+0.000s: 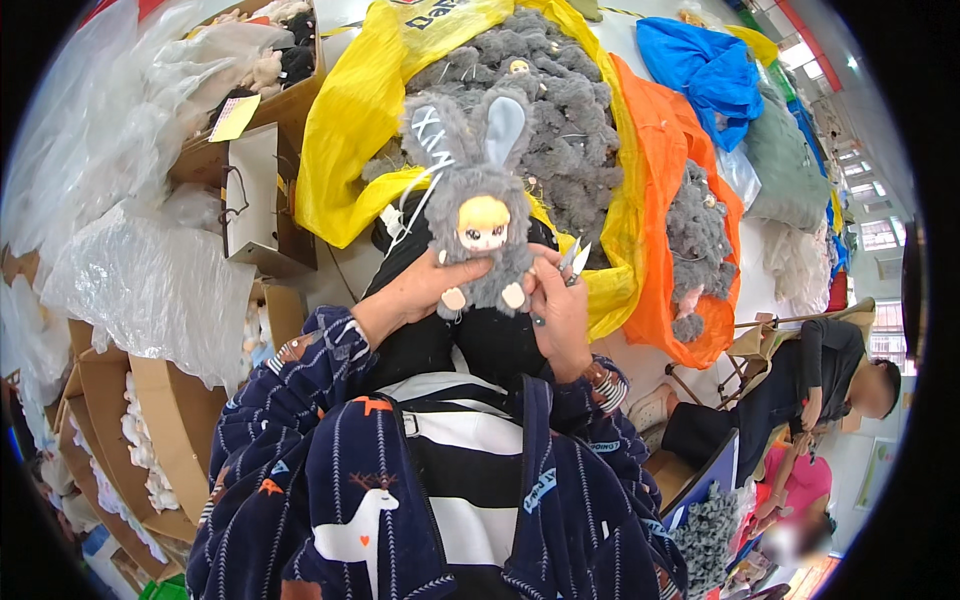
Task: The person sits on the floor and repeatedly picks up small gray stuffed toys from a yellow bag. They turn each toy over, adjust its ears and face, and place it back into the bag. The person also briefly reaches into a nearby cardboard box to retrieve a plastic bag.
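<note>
A grey plush rabbit doll (458, 192) with long ears and a pale doll face is held upright over my lap. My left hand (432, 288) is closed round its lower left side, thumb across the front below the face. White cord is laced in crosses on its left ear, and loose ends hang down beside it. My right hand (560, 312) is closed on small scissors (576, 262), whose metal blades point up and are apart. Its fingertips are at the doll's right side; whether they also pinch the plush I cannot tell.
Ahead is a yellow bag (345, 150) full of grey plush pieces. An orange bag (655, 130) with more stands right of it. Cardboard boxes (180, 410) and clear plastic sheeting (140, 285) line the left. A seated person (780, 385) and another in pink work at right.
</note>
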A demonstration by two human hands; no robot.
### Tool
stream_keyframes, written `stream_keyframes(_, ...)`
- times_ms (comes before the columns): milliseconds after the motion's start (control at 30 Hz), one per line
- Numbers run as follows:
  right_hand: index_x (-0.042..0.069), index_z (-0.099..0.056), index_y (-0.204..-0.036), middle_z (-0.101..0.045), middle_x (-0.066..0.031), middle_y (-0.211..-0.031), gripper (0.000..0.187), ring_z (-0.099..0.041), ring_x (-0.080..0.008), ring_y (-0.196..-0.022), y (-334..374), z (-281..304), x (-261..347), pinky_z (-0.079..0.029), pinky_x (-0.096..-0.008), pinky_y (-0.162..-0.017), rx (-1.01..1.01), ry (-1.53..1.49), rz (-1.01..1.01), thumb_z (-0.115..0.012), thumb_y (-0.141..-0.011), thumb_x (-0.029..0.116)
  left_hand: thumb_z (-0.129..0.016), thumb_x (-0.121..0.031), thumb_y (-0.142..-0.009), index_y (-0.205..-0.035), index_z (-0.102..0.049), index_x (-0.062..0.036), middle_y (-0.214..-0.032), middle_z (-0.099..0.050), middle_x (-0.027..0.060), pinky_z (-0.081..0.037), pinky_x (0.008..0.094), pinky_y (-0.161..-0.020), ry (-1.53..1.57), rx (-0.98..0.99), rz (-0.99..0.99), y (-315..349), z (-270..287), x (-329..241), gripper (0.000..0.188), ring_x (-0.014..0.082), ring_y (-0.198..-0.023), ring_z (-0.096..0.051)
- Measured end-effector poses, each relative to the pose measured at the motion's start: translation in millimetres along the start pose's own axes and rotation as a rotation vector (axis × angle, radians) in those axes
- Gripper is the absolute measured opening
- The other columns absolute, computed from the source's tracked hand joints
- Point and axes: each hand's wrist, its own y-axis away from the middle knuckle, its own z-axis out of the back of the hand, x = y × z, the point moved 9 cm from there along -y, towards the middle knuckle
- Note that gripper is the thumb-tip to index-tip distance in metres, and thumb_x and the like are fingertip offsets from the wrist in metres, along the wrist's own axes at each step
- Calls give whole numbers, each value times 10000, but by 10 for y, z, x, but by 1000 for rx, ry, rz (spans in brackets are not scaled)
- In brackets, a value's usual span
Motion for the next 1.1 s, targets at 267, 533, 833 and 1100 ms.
stream_keyframes(267, 32, -604, -955, -580, -32, -684, 248, -548, -91, -566, 432, -445, 301, -445, -224, -503, 215, 805, 619, -689, -723, 52, -574, -201, -852, -1184, -461, -65, -1078, -572, 68, -501, 287, -686, 274, -79, -27, -62, 41, -44, 376, 170, -923, -583)
stream_keyframes(533, 32, -577, -841, -570, -59, -704, 127, -553, -141, -566, 399, -745, 127, -442, -253, -528, 306, 944, 828, -660, -750, 63, -564, -204, -859, -1160, -476, -50, -1042, -590, 90, -508, 300, -733, 354, -71, -37, -97, 99, 7, 350, 187, -886, -601)
stream_keyframes(833, 0, -584, -878, -587, -9, -729, 147, -530, -44, -654, 318, -561, -79, -404, -173, -575, 282, 533, 264, -592, -838, 141, -530, -264, -875, -1147, -485, -38, -1016, -601, 89, -511, 310, -710, 471, 86, 15, -145, 96, 86, 356, 192, -851, -608)
stream_keyframes(1100, -6, -597, -865, -576, -26, -695, 140, -490, -64, -545, 177, -433, -403, -383, -185, -495, 165, 301, -19, -608, -816, 125, -519, -262, -883, -1182, -451, -25, -1075, -572, 98, -496, 325, -772, 372, -7, -28, -96, 66, 24, 388, 203, -923, -587)
